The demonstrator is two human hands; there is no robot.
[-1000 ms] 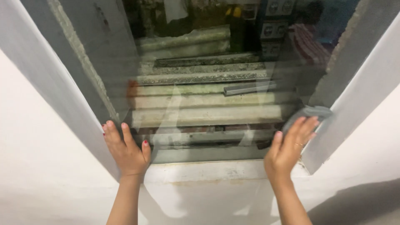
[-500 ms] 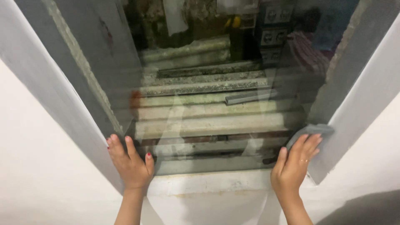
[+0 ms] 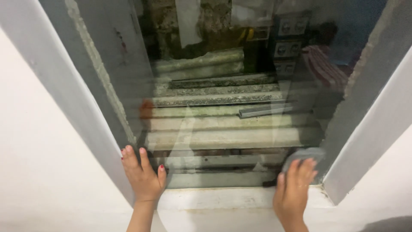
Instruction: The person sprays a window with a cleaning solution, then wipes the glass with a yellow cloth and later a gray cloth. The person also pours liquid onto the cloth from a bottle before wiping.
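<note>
A glass window pane (image 3: 223,107) fills the opening between white walls. My left hand (image 3: 143,176) lies flat with spread fingers against the pane's lower left corner, next to the grey left frame (image 3: 73,94). My right hand (image 3: 294,191) presses a grey cloth (image 3: 305,153) against the glass at the lower right corner, close to the right frame (image 3: 365,137). The cloth sticks out above my fingertips.
A white sill (image 3: 231,198) runs along the bottom of the window. Through the glass I see corrugated roofing sheets (image 3: 223,124), a grey bar (image 3: 264,110) lying on them, and a rough wall behind. White walls (image 3: 38,180) flank the opening on both sides.
My right hand has slid the cloth down and a little left along the glass. The view has tilted, so both hands sit lower in the frame. The left hand stays flat on the pane.
</note>
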